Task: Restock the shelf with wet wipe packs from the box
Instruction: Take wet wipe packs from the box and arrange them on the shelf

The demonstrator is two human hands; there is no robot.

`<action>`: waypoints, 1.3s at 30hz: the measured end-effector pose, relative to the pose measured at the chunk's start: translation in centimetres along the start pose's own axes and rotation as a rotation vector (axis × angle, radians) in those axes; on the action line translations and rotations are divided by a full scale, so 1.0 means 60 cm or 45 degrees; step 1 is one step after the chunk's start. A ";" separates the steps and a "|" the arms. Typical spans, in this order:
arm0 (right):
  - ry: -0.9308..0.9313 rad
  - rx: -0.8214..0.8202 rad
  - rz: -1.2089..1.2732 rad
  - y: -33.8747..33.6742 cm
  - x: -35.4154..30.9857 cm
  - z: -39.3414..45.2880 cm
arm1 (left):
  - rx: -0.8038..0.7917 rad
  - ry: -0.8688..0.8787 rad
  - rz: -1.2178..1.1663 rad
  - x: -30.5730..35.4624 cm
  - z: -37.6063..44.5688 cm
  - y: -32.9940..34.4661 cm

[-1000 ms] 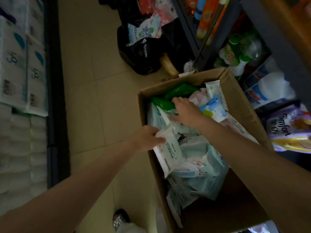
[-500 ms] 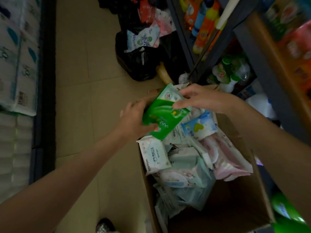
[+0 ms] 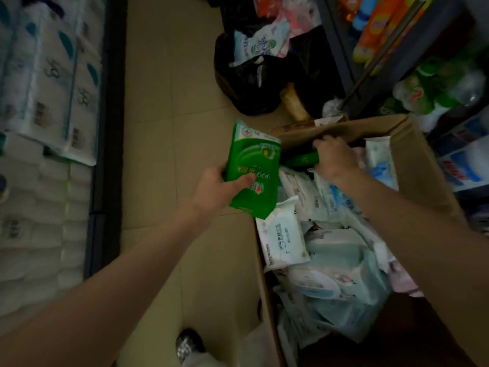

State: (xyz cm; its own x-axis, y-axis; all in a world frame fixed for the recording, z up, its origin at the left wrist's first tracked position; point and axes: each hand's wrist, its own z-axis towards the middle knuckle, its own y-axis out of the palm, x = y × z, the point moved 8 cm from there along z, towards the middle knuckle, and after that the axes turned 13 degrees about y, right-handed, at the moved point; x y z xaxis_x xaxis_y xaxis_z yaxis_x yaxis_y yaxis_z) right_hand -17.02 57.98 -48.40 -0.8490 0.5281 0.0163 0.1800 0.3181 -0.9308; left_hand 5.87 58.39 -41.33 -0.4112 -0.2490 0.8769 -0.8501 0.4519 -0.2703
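Left hand [image 3: 215, 188] grips green pack [image 3: 254, 168] beside box [image 3: 412, 154].

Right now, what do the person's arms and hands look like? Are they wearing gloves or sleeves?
No gloves and no sleeves show. The left hand and right hand are bare, and both forearms are bare as far as the picture reaches. I see no watch, ring or bracelet, though the light is dim. Each grip is just plain fingers and a thumb.

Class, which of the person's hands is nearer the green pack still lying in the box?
Right. The right hand touches the green pack in the box; the left hand is outside, holding another.
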 end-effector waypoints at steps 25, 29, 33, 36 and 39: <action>-0.346 -0.732 2.095 -0.587 -0.405 -0.418 | 0.182 0.069 -0.508 0.286 -0.310 -0.516; -0.469 -0.465 2.306 -0.727 -0.523 -0.537 | 0.360 0.130 -0.382 0.321 -0.449 -0.714; -0.653 -0.547 2.308 -0.793 -0.679 -0.686 | 0.668 0.307 -0.558 0.349 -0.580 -0.869; -0.700 -0.722 2.303 -0.789 -0.797 -0.797 | 0.867 0.524 -0.733 0.384 -0.648 -0.925; -0.782 -0.742 2.208 -0.787 -0.898 -0.904 | 0.980 0.738 -0.894 0.422 -0.730 -0.974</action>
State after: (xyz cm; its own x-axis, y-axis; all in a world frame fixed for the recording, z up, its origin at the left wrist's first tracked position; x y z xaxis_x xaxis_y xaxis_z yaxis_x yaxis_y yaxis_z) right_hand 47.13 57.19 14.50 0.4026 0.2429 -0.8825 0.8978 0.0830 0.4325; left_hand 59.54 63.18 14.06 0.2642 0.2768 0.9239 -0.8853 -0.3104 0.3462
